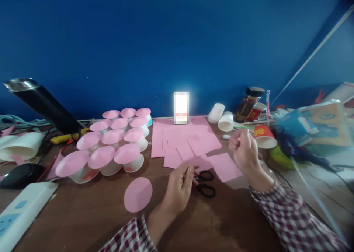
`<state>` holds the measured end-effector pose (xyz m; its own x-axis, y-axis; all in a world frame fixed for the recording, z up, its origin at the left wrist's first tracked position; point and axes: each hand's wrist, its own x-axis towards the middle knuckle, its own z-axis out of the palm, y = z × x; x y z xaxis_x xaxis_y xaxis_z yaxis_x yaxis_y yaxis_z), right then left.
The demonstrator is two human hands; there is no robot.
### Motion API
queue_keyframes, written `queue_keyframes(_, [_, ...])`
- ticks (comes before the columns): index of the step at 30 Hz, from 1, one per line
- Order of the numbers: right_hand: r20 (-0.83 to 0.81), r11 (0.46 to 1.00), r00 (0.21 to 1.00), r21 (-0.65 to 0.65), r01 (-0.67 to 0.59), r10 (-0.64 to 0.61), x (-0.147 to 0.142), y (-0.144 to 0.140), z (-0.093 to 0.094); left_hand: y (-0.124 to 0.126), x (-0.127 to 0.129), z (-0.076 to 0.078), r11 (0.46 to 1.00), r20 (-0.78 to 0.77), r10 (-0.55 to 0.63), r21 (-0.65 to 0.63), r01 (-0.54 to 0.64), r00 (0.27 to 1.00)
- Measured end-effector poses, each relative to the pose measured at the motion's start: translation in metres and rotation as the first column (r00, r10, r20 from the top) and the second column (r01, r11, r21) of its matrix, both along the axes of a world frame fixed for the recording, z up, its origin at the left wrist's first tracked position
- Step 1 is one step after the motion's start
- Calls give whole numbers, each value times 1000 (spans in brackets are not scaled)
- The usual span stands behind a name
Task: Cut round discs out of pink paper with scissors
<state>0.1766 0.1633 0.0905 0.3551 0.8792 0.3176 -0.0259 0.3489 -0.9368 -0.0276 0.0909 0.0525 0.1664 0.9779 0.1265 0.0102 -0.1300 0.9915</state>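
Left hand (179, 185) near centre, fingers curled shut, tips touching black-handled scissors (205, 184) lying flat on brown wooden table (83, 215) | right hand (243, 150) raised further right, loosely closed, hold unclear | round pink paper disc (138, 194) left of scissors

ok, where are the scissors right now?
In the head view, the black scissors lie on the wooden table near centre, just right of the left hand, below the pink paper sheets.

Black-handled scissors (205, 183) lie flat on the brown worktop (83, 215), loops toward the right, touching the left hand's (179, 187) fingertips. A pink paper circle (138, 194) lies flat just left.
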Motion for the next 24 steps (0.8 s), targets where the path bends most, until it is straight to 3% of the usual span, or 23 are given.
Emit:
queue_keyframes(3, [66,999,997,36,36,-38,11,5,-1,0,0,0,1000,-14,25,8,-25,1000])
queue_keyframes(6, [135,999,991,-40,29,-23,21,9,-4,0,0,-1,1000,-29,29,13,-29,999])
queue_keyframes(11, [75,995,997,-96,8,-1,23,9,-6,1,0,-2,1000,-31,14,-4,-14,999])
queue_keyframes(15, [272,990,960,-100,94,-64,16,3,-6,1,0,0,999,-35,29,-13,-30,999])
queue_keyframes(20, [433,984,898,-176,9,69,-2,-8,-11,0,0,2,999,-42,40,-11,-40,998])
queue_keyframes(24, [486,989,867,-141,-49,113,-15,-18,-13,-1,0,0,999,-69,15,30,-13,998])
